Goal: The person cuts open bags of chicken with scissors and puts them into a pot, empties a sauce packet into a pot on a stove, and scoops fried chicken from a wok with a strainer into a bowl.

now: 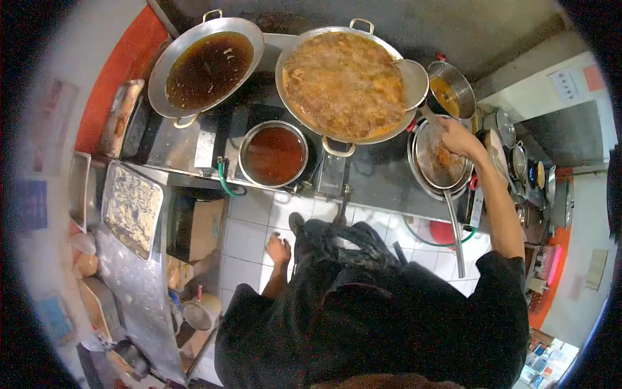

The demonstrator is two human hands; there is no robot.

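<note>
My right hand (pixel 459 137) is closed around the handle of a round skimmer (pixel 414 83). The skimmer's head rests at the right rim of a large wok (pixel 324 137), which is full of bubbling oil with browned food (pixel 346 81) in it. Just under my right hand, a mesh strainer (pixel 433 170) with brown crumbs lies over a pot, its long handle (pixel 456 236) pointing toward me. My left hand (pixel 278 248) hangs low by my side above the tiled floor, fingers loosely bent and apart, holding nothing visible.
A second wok (pixel 155 84) with dark oil stands at the left. Between them and nearer is a pot (pixel 242 159) of reddish-brown liquid. A metal pot (pixel 468 97) sits at the back right. On the left counter lies a tray (pixel 115 223) of floury pieces. A green hose (pixel 223 178) hangs at the stove's edge.
</note>
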